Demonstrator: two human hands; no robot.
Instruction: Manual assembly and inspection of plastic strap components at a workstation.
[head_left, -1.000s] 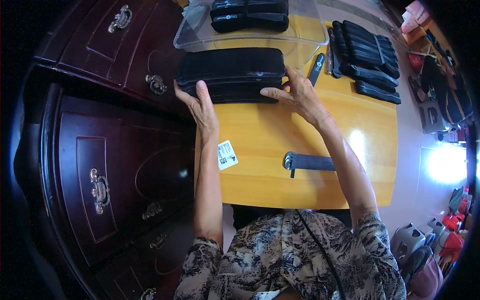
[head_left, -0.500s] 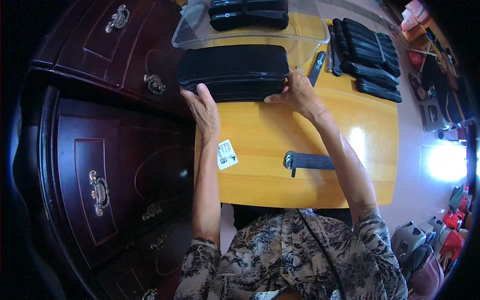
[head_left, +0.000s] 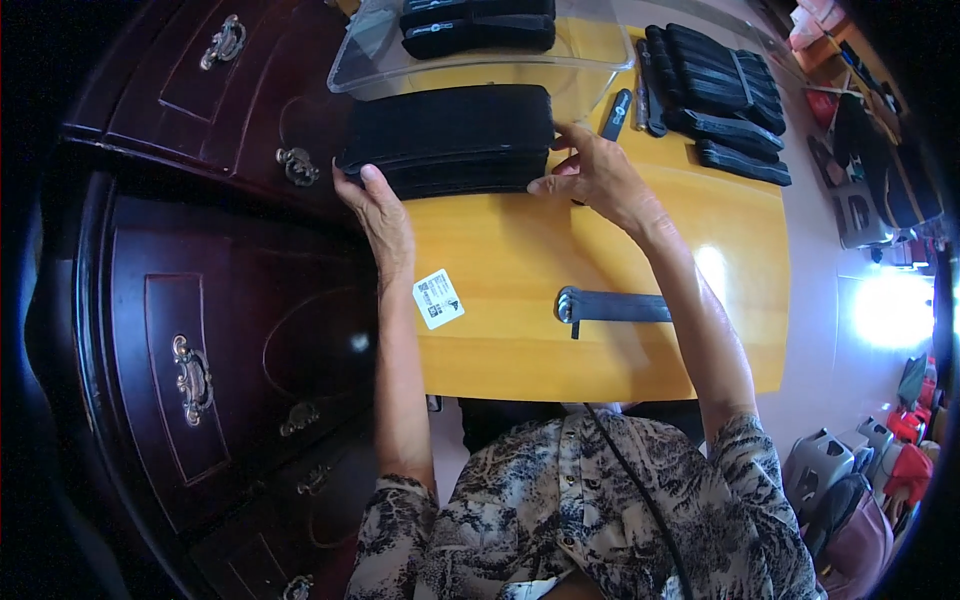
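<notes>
A thick stack of flat black fabric pieces (head_left: pixel 450 125) lies at the far left of the yellow table (head_left: pixel 510 355), its layers showing along the near side. My left hand (head_left: pixel 385 220) is closed round its left end, thumb on the near face and fingers mostly hidden behind. At the right end, my right hand (head_left: pixel 605 180) has its thumb at the lower near corner and its fingertips against the side. Under my right forearm lies a dark strap (head_left: pixel 620 306) with metal rings at its left end; the forearm covers its other end. A white printed label (head_left: pixel 438 299) lies beside my left forearm.
Behind the stack stands a clear plastic bin (head_left: pixel 480 70) holding black bundles (head_left: pixel 478 35). Several black straps (head_left: pixel 715 85) are piled at the far right, near a small loose black strap (head_left: pixel 617 115). A dark wooden cabinet (head_left: pixel 235 260) borders the table's left side.
The whole scene has shifted slightly left in view. My right hand's fingers look a little more spread at the stack's end; my left hand keeps its place on the stack.
</notes>
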